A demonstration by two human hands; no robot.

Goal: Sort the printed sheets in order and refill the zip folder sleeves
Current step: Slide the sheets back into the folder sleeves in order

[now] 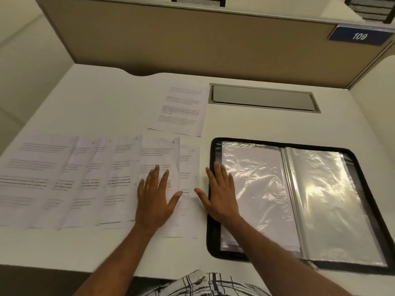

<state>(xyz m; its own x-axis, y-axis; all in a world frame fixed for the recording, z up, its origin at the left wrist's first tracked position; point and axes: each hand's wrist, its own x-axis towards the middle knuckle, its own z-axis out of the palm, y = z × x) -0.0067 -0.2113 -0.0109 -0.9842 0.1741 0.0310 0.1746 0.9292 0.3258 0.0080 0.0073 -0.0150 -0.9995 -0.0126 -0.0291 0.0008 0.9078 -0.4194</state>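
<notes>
the printed sheets (64,182) look light, thin and limp, likely to slide over each other and crease under a careless pinch. i would square them flat, then lift by an edge. they lie fanned in an overlapping row on the surface (106,99) just left of the zip folder (363,184), white with grey text and handwritten corner numbers up to 10. a single sheet (181,107) lies beyond the folder's far left corner. the left hand (156,195) rests flat on sheet 9, fingers (156,174) straight and spread, holding nothing. the right hand (220,195) lies flat across the folder's left rim, also holding nothing. the folder lies open, its clear sleeves (256,189) glossy and crinkled.
</notes>
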